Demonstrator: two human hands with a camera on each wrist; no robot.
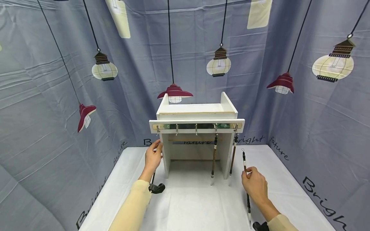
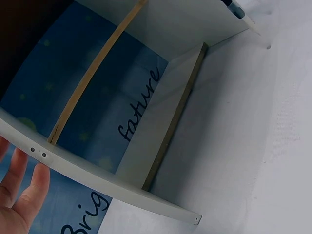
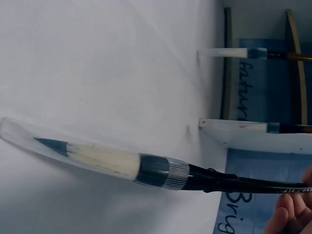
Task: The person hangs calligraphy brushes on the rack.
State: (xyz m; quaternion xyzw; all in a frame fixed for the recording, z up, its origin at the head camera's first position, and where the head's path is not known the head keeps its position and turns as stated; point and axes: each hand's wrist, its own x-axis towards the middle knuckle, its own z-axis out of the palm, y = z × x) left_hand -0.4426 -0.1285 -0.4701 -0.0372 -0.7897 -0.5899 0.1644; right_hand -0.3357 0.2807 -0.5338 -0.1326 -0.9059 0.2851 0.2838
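My right hand (image 1: 255,184) pinches a calligraphy brush (image 1: 248,202) by its dark handle, to the right of a small white wooden rack (image 1: 198,108). The brush hangs nearly upright, its cord loop on top. In the right wrist view a clear cap covers the pale, dark-tipped bristles of this brush (image 3: 102,158). Two more brushes, one brown-handled (image 1: 214,157) and another beside it (image 1: 233,154), hang from the rack's right hooks. My left hand (image 1: 153,157) is at the rack's left side panel (image 2: 97,178), fingertips against it and fingers loosely bent.
Several metal hooks line the rack's front rail (image 1: 188,131). A thin dark stick-like thing (image 1: 153,177) shows partly behind my left forearm. White cloth covers the table (image 1: 196,205). A grey-blue curtain (image 1: 138,80) printed with lamps surrounds it.
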